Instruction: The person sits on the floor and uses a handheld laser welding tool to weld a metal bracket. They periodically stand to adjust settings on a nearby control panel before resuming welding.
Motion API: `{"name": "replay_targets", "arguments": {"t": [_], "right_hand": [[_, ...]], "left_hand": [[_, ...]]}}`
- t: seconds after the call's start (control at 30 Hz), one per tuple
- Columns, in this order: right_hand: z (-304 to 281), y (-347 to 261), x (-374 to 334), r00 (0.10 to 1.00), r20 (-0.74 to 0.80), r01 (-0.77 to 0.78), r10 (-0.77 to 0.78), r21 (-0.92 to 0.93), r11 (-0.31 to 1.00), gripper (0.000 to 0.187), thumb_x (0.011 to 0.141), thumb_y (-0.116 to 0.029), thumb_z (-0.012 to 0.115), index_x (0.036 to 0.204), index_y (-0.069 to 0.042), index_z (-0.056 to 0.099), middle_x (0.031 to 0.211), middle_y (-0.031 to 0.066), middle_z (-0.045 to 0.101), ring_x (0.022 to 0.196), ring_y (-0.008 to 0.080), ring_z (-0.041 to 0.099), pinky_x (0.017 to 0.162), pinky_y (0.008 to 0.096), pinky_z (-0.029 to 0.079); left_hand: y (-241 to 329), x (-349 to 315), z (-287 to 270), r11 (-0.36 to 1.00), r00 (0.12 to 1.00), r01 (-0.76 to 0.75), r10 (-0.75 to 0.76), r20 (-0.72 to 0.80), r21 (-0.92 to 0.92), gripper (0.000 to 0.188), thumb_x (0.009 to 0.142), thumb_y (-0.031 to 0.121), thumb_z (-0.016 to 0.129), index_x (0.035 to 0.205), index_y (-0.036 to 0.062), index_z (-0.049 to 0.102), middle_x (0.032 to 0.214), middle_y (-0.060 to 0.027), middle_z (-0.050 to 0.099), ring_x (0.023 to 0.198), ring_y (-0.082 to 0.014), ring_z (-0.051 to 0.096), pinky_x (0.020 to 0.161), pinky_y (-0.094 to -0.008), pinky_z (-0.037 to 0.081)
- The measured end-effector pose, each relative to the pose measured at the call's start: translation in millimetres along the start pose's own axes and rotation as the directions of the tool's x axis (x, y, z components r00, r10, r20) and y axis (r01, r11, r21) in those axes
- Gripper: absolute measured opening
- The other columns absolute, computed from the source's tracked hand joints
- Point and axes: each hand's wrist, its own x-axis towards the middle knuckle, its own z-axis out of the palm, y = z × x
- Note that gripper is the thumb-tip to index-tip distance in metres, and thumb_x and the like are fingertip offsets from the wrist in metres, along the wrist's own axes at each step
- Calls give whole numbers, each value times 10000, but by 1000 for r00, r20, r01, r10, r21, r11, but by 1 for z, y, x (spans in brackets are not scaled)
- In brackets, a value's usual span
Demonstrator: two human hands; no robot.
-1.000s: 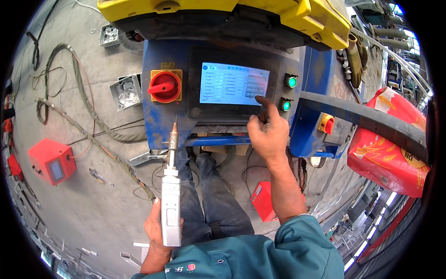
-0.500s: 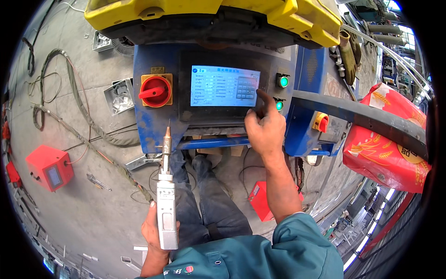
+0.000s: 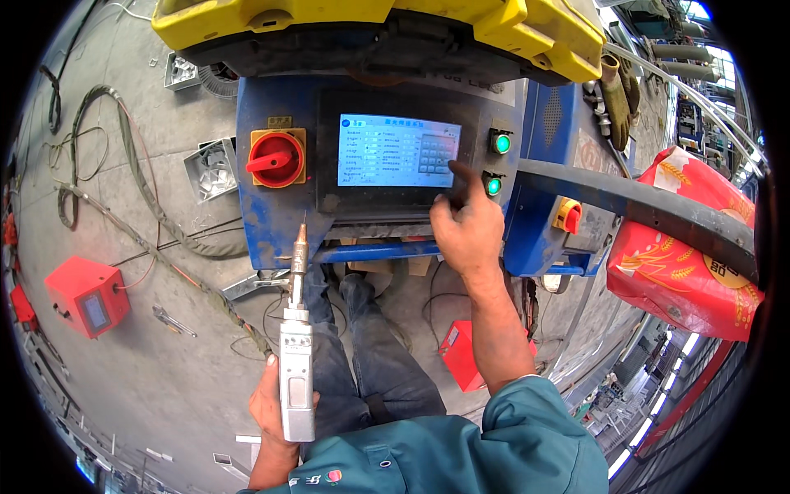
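Observation:
My left hand (image 3: 266, 402) is closed around the grey body of a welding gun (image 3: 296, 375). The gun points away from me, its narrow copper nozzle in front of a blue machine (image 3: 284, 218). My right hand (image 3: 471, 221) holds nothing. Its index finger reaches to the lower right of the lit touchscreen (image 3: 380, 152), over an on-screen keypad, and the thumb stands apart below. Contact between fingertip and glass cannot be made out for certain. Left of the screen is a red rotary switch (image 3: 275, 160) on a yellow plate. Two green lit buttons (image 3: 501, 143) sit to its right.
A yellow plastic case (image 3: 527, 37) lies on top of the machine. A dark bar (image 3: 625, 198) juts out rightward, by a red bag (image 3: 687, 263). Hoses (image 3: 140, 165), a red box (image 3: 88, 298) and a bin of metal parts (image 3: 212, 171) lie on the floor at left.
My right index finger has shifted slightly left, from the screen's right edge onto the keypad. The nozzle of the welding gun has swung a little to the right.

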Motion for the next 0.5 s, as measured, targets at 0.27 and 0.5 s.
{"name": "replay_targets", "arguments": {"t": [0.27,0.5], "right_hand": [[-4,5,-7,997,-45,-51,58,143,988,478,814,-117,665,1286,-47,649,734,146,704,653,358,699,641,423,554],[3,-6,-12,997,55,49,-52,61,997,478,818,-121,667,1293,-78,648,708,134,687,639,356,691,615,434,546]], "left_hand": [[-5,-2,1,1000,1000,16,-15,-24,21,798,910,408,797,1363,-181,507,1067,-272,714,821,-375,752,708,-419,603],[-2,4,2,999,998,-21,18,-61,-44,796,907,404,802,1355,-186,509,1054,-278,714,843,-388,757,737,-425,610]]}}
